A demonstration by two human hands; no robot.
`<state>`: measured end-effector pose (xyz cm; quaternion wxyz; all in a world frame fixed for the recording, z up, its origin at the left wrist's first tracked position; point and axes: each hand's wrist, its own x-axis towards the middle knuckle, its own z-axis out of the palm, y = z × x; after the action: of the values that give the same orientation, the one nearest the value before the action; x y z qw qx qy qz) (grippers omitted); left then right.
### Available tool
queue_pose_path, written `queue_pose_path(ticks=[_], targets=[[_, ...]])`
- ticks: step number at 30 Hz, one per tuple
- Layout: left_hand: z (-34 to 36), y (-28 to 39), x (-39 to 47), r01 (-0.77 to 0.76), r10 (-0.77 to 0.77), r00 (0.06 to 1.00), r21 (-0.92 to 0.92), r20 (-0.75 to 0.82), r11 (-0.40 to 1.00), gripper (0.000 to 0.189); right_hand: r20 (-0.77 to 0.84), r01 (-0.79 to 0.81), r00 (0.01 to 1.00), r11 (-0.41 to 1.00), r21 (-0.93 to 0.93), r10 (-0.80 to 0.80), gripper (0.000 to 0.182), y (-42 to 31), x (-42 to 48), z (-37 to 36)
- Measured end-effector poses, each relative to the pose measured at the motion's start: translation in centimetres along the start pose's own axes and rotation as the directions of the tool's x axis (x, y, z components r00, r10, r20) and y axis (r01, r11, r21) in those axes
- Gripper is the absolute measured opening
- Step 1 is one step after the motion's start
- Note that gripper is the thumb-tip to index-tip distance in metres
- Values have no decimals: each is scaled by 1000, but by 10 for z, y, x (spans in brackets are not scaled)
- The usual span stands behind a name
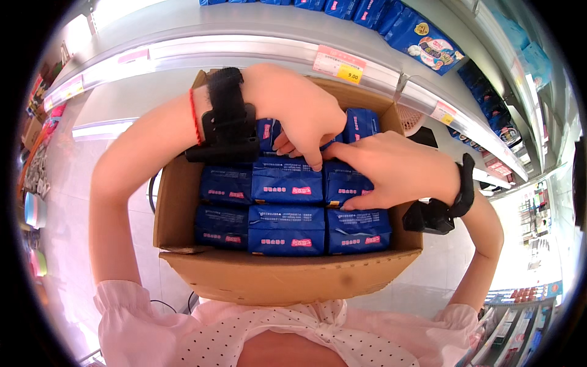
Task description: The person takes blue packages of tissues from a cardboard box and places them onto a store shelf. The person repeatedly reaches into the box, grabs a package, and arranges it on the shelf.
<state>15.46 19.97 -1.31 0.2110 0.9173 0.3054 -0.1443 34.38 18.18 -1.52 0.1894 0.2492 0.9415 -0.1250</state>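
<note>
An open cardboard box (pixel 293 275) in front of me holds several blue plastic-wrapped packs (pixel 286 229) in rows. My left hand (pixel 298 110) reaches over the back rows, its thumb and fingers bent down at the packs near the middle; part of its fingers is hidden. Close beside it, my right hand (pixel 390 169) rests on a pack (pixel 346 179) in the right column, thumb on its front and fingers towards its back edge. Whether either hand grips a pack cannot be told. Both wrists wear black straps with a small black device.
A white shelf edge with price tags (pixel 339 64) crosses just behind the box. More blue packs (pixel 422 41) stand on the shelf above. A pink plastic basket (pixel 409 119) is behind the box's right back corner. Black cables (pixel 190 303) show beside the box, lower left.
</note>
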Motion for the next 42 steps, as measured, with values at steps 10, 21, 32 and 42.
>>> queue_pose_path(ticks=[10, 21, 32, 42], targets=[[7, -31, 8, -55, 79, 994, -275, 77, 960, 43, -519, 243, 855, 892, 380, -12, 57, 40, -57, -51], [17, -26, -1, -177, 167, 979, -84, -121, 981, 38, -952, 308, 301, 938, 158, 62, 65, 77, -98, -55], [33, 9, -24, -276, 355, 897, 293, -264, 915, 38, -776, -336, 555, 934, 122, 301, 63, 140, -2, -104], [61, 29, -14, -86, 249, 909, 437, -333, 895, 12, -690, -487, 695, 839, -245, 202, 68, 165, 61, -150]])
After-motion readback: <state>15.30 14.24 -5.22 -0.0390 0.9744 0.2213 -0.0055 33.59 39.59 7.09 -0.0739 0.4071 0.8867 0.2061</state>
